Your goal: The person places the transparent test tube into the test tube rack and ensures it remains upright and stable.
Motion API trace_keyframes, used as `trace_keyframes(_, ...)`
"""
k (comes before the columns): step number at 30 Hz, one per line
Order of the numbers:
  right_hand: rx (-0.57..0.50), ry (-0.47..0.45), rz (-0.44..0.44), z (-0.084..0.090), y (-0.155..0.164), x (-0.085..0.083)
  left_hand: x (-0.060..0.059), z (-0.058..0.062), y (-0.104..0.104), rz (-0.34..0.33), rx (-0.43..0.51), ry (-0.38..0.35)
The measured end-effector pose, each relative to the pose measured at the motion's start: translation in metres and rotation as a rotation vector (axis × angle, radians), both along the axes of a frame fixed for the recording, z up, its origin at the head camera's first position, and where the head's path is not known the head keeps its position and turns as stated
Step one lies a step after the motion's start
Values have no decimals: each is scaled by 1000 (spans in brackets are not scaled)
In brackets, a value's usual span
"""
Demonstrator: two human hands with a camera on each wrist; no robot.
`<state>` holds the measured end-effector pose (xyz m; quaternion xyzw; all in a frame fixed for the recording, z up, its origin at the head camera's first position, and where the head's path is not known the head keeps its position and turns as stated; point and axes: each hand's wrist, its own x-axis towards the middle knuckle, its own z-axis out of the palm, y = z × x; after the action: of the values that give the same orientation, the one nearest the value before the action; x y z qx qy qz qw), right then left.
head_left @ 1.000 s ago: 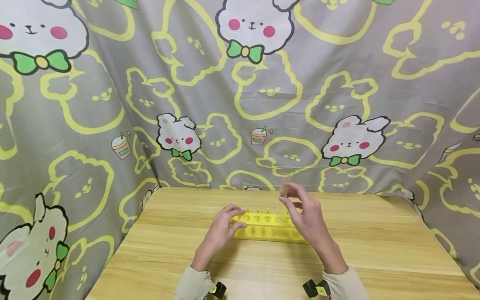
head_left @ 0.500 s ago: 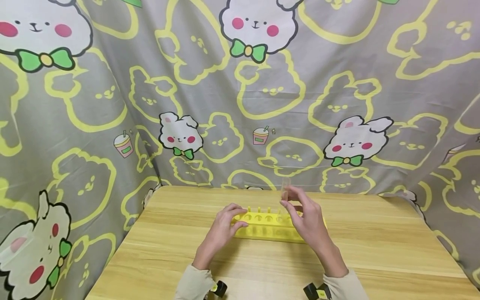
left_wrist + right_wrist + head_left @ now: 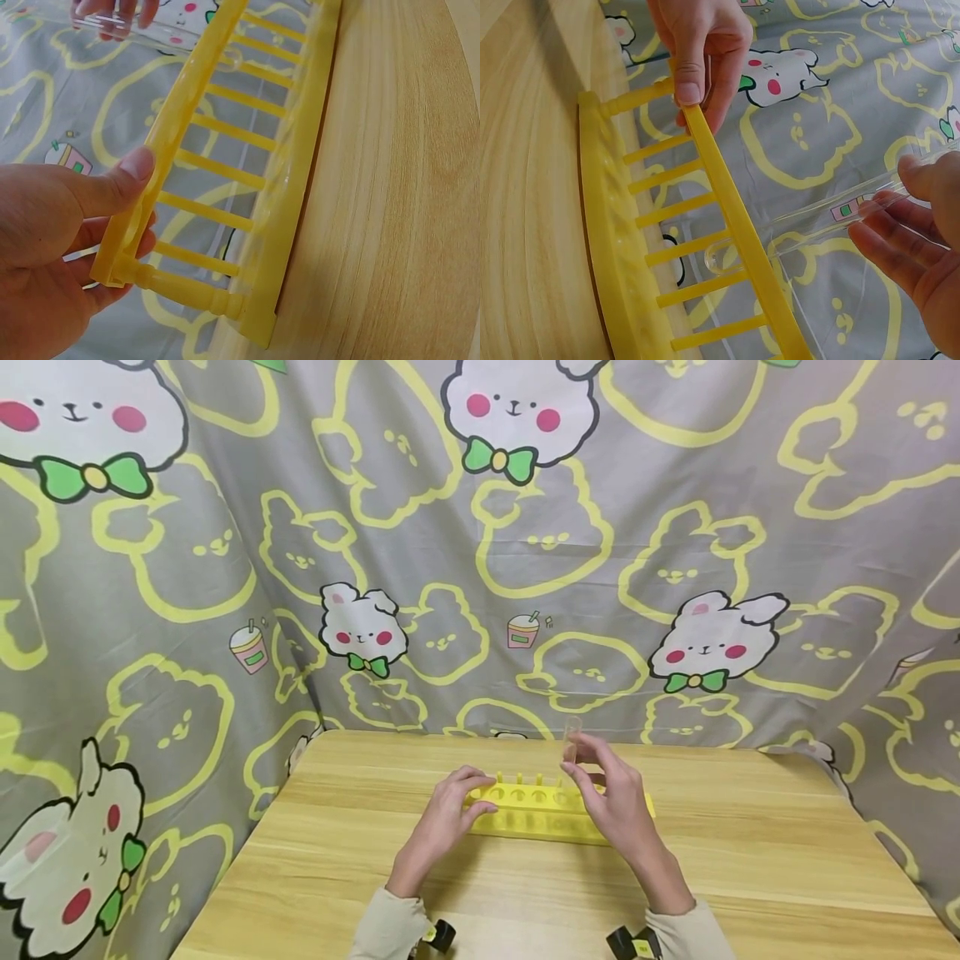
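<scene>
A yellow test tube rack (image 3: 525, 804) stands on the table, with a row of round holes in its top plate. My left hand (image 3: 442, 814) grips the rack's left end; in the left wrist view the thumb (image 3: 137, 163) presses on the top plate, with fingers beneath. Between thumb and fingers, my right hand (image 3: 622, 789) pinches a clear test tube (image 3: 572, 727) above the rack. The tube is close to upright. In the right wrist view its rounded lower end (image 3: 721, 257) shows below the top plate, above the base. The right hand covers part of the rack's right side.
The wooden table (image 3: 337, 860) extends around the rack on all sides. A grey curtain (image 3: 420, 552) printed with bunnies hangs behind the table and along its sides. Black devices, such as the right one (image 3: 621, 940), are worn at both wrists.
The right hand and the test tube have come down slightly toward the rack. The left hand keeps its grip on the rack's end. The head view has shifted a little.
</scene>
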<state>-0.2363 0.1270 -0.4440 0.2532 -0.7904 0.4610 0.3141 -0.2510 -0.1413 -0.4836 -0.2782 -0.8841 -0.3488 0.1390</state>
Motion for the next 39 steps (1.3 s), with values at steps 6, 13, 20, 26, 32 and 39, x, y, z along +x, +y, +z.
trace_keyframes(6, 1, -5, 5, -2, 0, -1, 0, 1, 0, 4, -2, -2)
trace_keyframes(13, -11, -7, 15, -2, 0, -1, 0, 2, 1, 4, -5, -1)
trace_keyframes(20, -7, -19, 17, -5, 0, -2, 0, 4, 1, 3, 1, -8)
trace_keyframes(26, -5, -22, 14, -6, 0, -2, 0, 2, 0, 4, 1, -1)
trace_keyframes(32, -7, -20, 16, -9, 0, -3, 0, 3, 1, 5, 4, -3)
trace_keyframes(39, -11, -21, 0, -12, -1, -3, 1, 2, 1, 2, 3, 4)
